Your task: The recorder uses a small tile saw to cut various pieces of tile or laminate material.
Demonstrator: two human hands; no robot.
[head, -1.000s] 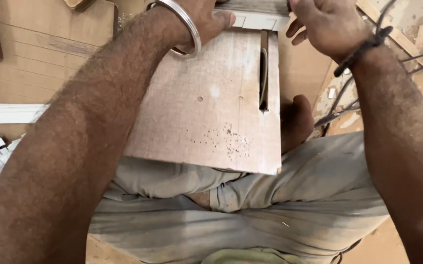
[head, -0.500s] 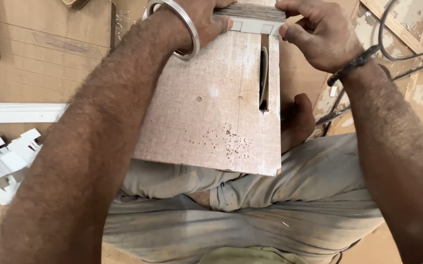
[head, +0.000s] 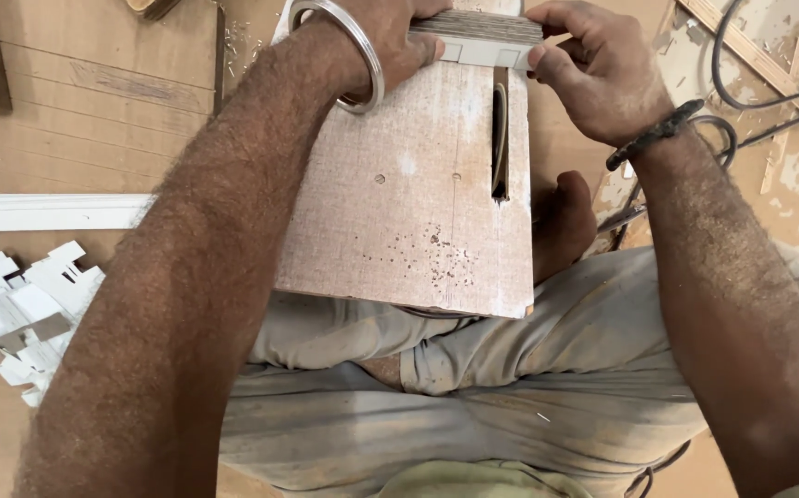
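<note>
Both hands clamp a short white-edged strip [head: 485, 39] at the far end of the saw board [head: 409, 203]: left hand [head: 390, 37] grips its left end, right hand [head: 593, 74] pinches its right, its long axis running hand to hand, crossing the blade slot [head: 499, 138] just nearer the right hand

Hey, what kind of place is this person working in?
Most likely a carpentry workshop, worked on the floor. A saw blade rises through a slotted wooden board, white offcuts lie piled alongside, and both hands press a white strip against the blade.
</note>
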